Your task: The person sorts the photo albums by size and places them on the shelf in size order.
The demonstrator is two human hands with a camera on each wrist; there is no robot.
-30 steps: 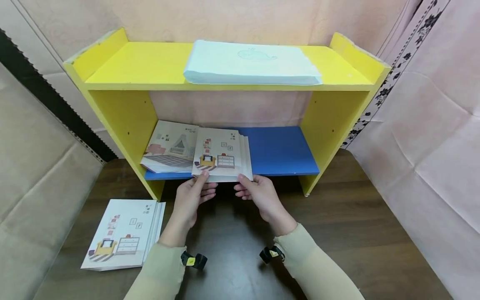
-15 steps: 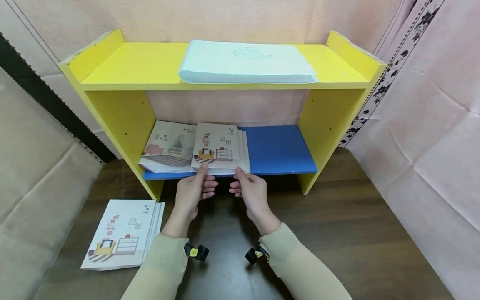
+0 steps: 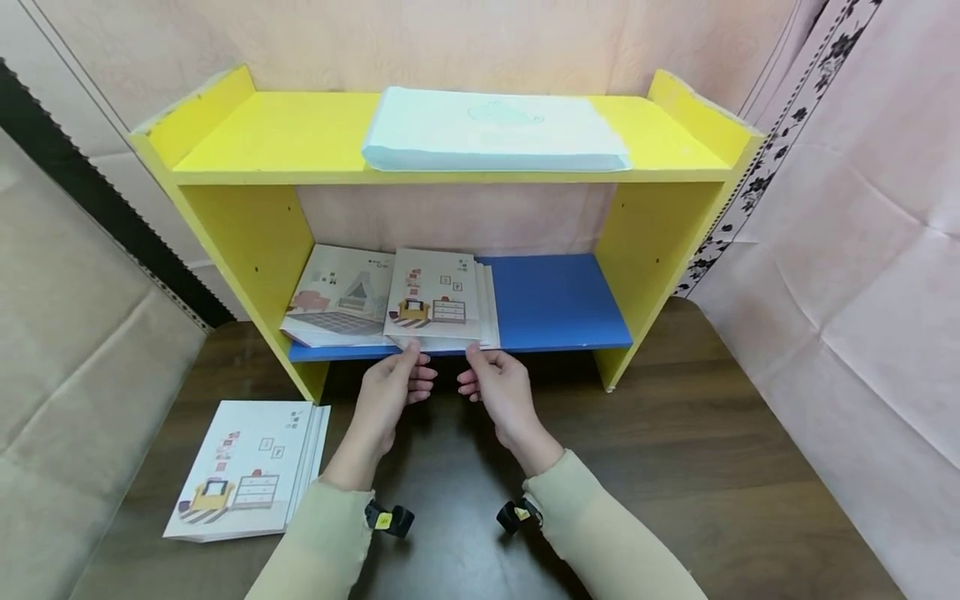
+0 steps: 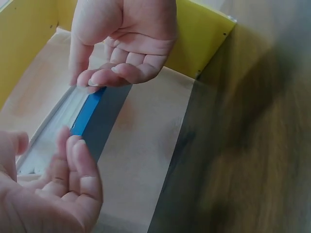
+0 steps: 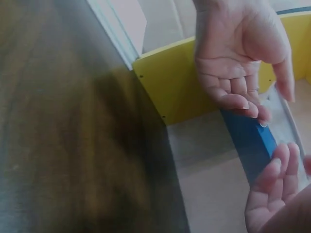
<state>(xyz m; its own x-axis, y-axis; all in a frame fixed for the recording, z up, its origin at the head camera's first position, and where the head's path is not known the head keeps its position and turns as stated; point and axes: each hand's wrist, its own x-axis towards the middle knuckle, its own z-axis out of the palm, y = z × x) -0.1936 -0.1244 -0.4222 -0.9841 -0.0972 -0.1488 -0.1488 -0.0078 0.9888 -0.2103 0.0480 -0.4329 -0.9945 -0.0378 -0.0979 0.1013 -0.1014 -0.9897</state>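
Observation:
A stack of picture booklets [image 3: 442, 304] lies on the blue lower shelf [image 3: 555, 300] of a yellow rack [image 3: 247, 233], partly over another booklet [image 3: 341, 292] at its left. My left hand [image 3: 393, 387] and right hand [image 3: 495, 387] hover at the stack's front edge with thumbs at that edge and fingers loosely curled, gripping nothing. The left wrist view shows my left hand [image 4: 53, 194] and right hand [image 4: 126, 43] empty above the blue shelf edge [image 4: 90, 109]. The right wrist view shows the left hand [image 5: 238, 58] and right hand [image 5: 277, 194] the same way.
A pale blue pad [image 3: 495, 129] lies on the rack's yellow top. Another stack of booklets [image 3: 243, 467] sits on the dark wooden table [image 3: 675, 467] at the front left. A beige cushion [image 3: 67, 350] borders the left, pink cloth [image 3: 862, 275] the right.
The stack has slid back fully onto the blue shelf. Both hands have let go of it and now sit closer together at its front edge.

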